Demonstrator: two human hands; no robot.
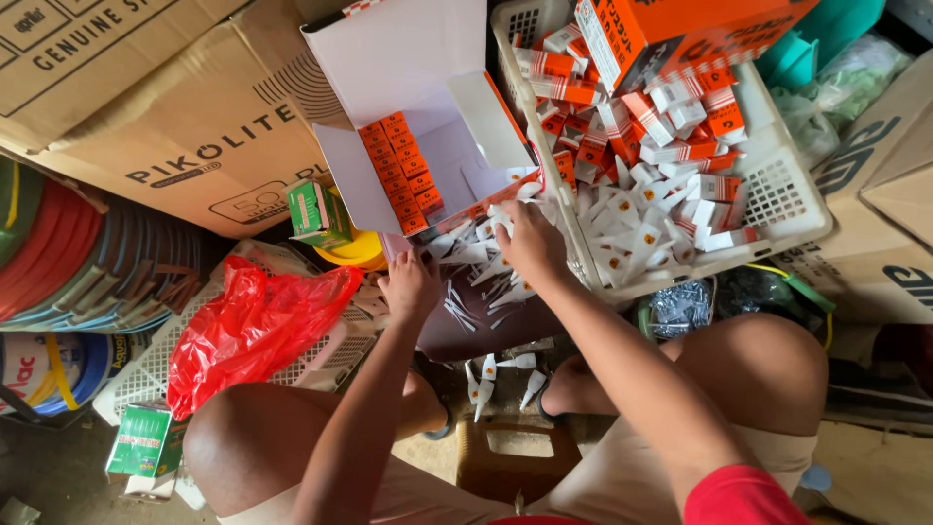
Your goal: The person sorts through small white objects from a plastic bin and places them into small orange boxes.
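Observation:
My right hand (pixel 530 243) reaches into a heap of small white tubes (pixel 486 258) at the near edge of a white plastic basket (pixel 777 199), fingers closed around some of them. My left hand (pixel 408 285) rests beside it on the same heap, fingers curled, touching tubes. Above the hands an open white carton (pixel 398 68) holds a row of small orange boxes (pixel 398 170). The basket is full of orange-and-white boxes (pixel 632 107) and loose tubes.
A large orange box (pixel 680 34) sits on the basket's far side. Brown cardboard cartons (pixel 165 107) stand at the left, coiled hoses (pixel 87 253) below them. A red plastic bag (pixel 248 326) lies on a white crate. Green boxes (pixel 316 214) are nearby. My knees frame the bottom.

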